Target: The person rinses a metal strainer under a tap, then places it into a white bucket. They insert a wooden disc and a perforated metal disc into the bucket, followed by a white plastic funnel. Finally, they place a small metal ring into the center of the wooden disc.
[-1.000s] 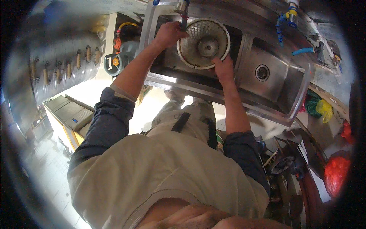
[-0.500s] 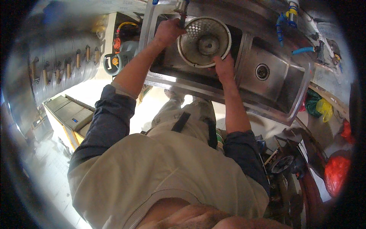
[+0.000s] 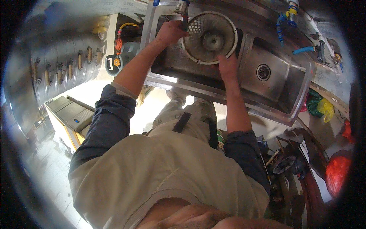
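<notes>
Over the left basin of a stainless steel double sink is a round metal strainer basket. It has a perforated wall and a raised hub in the middle, and its open side faces up. My right hand grips the near rim, thumb on the inside, fingers underneath and mostly hidden. At the basket's left edge, my left hand is closed around a short dark hose hanging from the tap. Its fingertips are partly hidden, close to the rim.
The right basin has a round drain. Blue hose and pipes run along the wall at right. A grey-green gas cylinder stands left of the sink. Mixed items and a red bag lie at lower right.
The basket has shifted slightly right and away from me, my right hand moving along with it. My left hand stays by the tap.
</notes>
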A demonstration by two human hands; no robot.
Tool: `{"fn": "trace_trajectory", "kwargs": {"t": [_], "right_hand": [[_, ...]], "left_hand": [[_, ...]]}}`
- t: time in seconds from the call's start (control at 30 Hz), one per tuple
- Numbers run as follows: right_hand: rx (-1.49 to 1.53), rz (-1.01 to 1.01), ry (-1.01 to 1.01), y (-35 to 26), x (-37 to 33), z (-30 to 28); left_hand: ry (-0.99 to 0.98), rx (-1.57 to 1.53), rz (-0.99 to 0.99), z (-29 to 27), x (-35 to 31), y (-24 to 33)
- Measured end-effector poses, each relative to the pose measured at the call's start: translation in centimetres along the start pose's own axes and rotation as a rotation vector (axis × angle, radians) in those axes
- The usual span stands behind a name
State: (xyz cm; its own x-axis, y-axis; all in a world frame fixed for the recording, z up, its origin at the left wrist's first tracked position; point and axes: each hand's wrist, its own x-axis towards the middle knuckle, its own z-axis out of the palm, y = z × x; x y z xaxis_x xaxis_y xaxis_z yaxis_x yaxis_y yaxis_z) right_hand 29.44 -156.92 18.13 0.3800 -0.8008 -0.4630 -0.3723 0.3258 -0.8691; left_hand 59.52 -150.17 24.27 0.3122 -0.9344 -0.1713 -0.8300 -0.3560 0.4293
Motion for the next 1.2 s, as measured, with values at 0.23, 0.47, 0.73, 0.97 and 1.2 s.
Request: {"fn": "trace_trajectory", "kwargs": {"t": [0.23, 0.47, 0.73, 0.97, 1.2], "right_hand": [[0.252, -0.054, -0.02, -3.7, -0.9, -0.4], [0.165, -0.238, 0.05, -1.2, 1.9, 0.3], [0.296, -0.144, -0.069, -0.8, 3.0, 2.3], [0.334, 0.086, -0.235, -0.4, 2.4, 4.1], [0.375, 0.303, -0.275, -0.1, -0.4, 5.2]], "left_hand": [[-0.098, -0.149, -0.134, -2.0, -0.7, 2.3], [-0.192, -0.532, -0.071, -0.5, -0.8, 2.1], [-0.295, -0.987, -0.367, 0.0, -1.0, 5.1], [-0.127, -1.045, -0.346, 1.7, -0.7, 6.5], [0.362, -0.322, -0.265, 3.8, 1.1, 4.1]]}}
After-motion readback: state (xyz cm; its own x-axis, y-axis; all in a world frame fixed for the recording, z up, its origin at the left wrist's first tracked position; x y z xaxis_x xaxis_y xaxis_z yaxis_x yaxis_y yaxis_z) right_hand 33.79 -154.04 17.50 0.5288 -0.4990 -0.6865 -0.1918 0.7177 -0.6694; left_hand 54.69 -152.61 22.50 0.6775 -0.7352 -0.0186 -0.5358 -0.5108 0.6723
